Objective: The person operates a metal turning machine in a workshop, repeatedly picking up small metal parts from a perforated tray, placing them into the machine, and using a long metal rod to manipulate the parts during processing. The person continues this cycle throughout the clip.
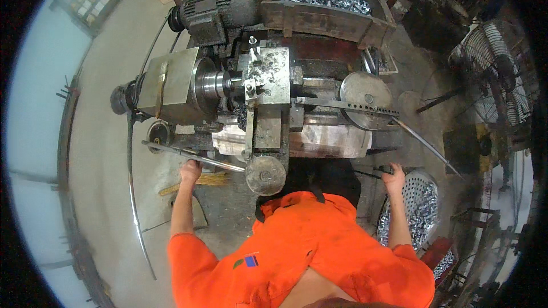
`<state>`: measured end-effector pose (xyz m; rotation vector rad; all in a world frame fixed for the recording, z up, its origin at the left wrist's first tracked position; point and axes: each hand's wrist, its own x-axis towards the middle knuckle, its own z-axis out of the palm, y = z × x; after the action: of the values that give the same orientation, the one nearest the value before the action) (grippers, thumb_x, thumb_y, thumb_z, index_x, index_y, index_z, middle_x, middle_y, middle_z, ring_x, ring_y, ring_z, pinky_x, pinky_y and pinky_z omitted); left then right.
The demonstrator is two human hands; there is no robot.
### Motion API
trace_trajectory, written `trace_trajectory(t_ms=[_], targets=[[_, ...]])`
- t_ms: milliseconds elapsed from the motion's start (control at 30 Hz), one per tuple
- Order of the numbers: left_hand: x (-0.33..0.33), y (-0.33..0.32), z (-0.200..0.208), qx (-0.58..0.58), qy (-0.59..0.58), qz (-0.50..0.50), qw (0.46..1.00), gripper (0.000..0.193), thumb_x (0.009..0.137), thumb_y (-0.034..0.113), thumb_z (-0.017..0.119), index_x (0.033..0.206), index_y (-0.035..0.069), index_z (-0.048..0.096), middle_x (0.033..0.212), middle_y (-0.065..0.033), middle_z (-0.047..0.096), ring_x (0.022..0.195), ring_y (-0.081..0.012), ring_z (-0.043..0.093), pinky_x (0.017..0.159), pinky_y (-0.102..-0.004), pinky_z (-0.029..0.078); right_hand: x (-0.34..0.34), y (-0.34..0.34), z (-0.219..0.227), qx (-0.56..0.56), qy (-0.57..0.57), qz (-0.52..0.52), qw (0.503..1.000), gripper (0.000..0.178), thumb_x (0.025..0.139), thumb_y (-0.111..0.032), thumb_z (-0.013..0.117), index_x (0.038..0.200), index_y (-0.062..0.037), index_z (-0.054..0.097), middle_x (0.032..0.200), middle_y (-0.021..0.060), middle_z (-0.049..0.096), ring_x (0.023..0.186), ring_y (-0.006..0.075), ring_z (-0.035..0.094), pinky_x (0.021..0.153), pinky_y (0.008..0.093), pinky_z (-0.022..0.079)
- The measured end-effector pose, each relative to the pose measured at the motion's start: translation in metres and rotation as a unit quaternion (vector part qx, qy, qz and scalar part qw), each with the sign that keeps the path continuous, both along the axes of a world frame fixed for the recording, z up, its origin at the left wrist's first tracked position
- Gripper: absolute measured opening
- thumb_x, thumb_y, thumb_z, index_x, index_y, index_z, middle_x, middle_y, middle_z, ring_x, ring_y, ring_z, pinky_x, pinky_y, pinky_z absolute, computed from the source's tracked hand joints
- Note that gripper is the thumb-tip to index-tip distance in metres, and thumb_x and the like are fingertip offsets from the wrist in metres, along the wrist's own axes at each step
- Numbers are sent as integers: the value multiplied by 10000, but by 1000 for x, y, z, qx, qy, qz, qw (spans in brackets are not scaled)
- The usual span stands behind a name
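My left hand [191, 171] is closed just below a long shiny lever rod [220, 163]. Whether it touches the rod or holds something else is hidden. The rod runs to a round metal disc [265, 175] in front of the lathe-like machine [268, 77]. On the right, my right hand [394, 178] is also curled shut, close to the end of a thin dark rod [368, 175]; what lies inside its fingers does not show. Above it, another lever [425, 144] slants out from a larger round disc [367, 100]. A spindle chuck [212, 85] faces the tool block.
A wooden crate [328, 21] of small metal parts stands behind the machine, beside a motor [220, 8]. More parts fill a perforated basket [419, 191] at my right. A fan [496, 71] stands farther right. A straw broom [212, 179] lies near my left hand.
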<state>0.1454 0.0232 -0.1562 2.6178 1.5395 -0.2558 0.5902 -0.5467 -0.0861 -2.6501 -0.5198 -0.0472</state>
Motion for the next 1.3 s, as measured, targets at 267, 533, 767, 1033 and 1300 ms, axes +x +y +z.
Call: trace_trajectory(t_ms=[267,533,767,1033,1300], targets=[[25,-50,-61,32,-198,179,963,451,817,476,521,975,57,565,881,-191,623,761,-379,606,694,-489,478,-13,38,31,56,60,44,996,332,594,-100,608,907,-1,659,890,182,647,821,319,629,752,358,491],[3,-15,-3,-115,-8,85,990,493,807,473,552,1102,78,544,971,-201,627,905,-352,608,771,-439,484,37,89,99,108,-30,130,985,322,596,-84,598,901,-2,662,840,186,646,761,314,636,703,350,502],[-62,6,56,-178,-149,151,961,467,800,440,580,1067,59,610,769,-185,648,733,-290,648,673,-389,486,8,273,200,208,-1,362,908,349,599,-131,604,926,-18,650,917,170,636,854,319,613,769,353,483],[-129,-10,235,228,-209,205,929,325,827,315,581,1045,76,609,734,-142,628,708,-307,615,625,-413,470,-76,448,199,145,-47,518,842,280,548,-187,603,771,-39,683,923,142,625,878,345,555,812,385,461],[-201,-7,183,126,-22,348,929,431,749,421,614,960,45,624,867,-190,636,838,-373,611,743,-449,482,-96,480,196,-42,11,497,867,284,546,-212,608,747,-23,677,842,201,646,858,355,612,792,388,506]])
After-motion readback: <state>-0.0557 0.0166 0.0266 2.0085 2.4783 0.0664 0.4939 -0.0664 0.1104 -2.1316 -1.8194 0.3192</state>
